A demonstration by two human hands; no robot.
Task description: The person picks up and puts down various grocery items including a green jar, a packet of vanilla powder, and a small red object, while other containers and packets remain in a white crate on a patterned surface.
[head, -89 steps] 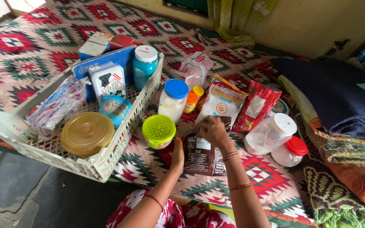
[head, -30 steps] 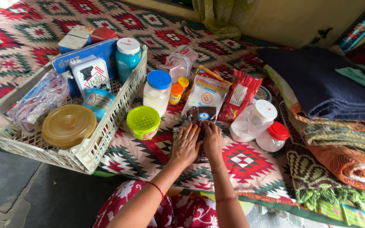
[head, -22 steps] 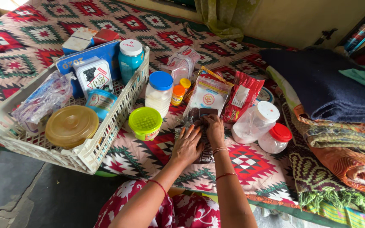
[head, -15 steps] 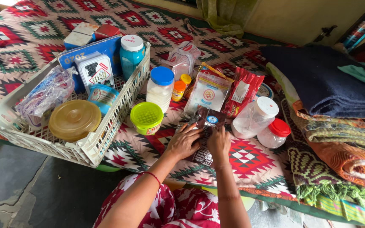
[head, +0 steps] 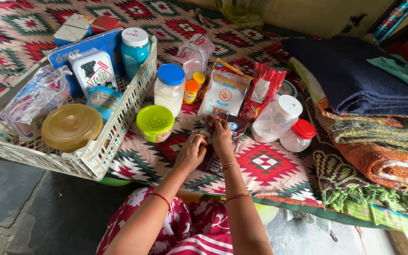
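A dark brown foil packet [head: 234, 128] lies flat on the patterned bed cover, just in front of me. My left hand [head: 191, 152] is curled over the packet's left edge. My right hand [head: 220, 133] rests on its top end, fingers pinching there; a small whitish bit shows between the two hands. A lime green tub [head: 155, 123] stands left of my hands. A clear jar with a white lid [head: 276, 119] and a red-lidded jar [head: 297, 135] stand to the right.
A white plastic crate [head: 119, 132] at left holds a brown-lidded container [head: 71, 127], a tin, a teal bottle and bagged items. Behind the packet stand a blue-lidded jar [head: 169, 89], a white pouch [head: 223, 96] and a red pouch [head: 260, 89]. Folded blankets [head: 369, 89] are stacked at right.
My hands went from pressing flat on the packet to gathering at its upper left end, the right fingers now pinching. The camera view dropped slightly.
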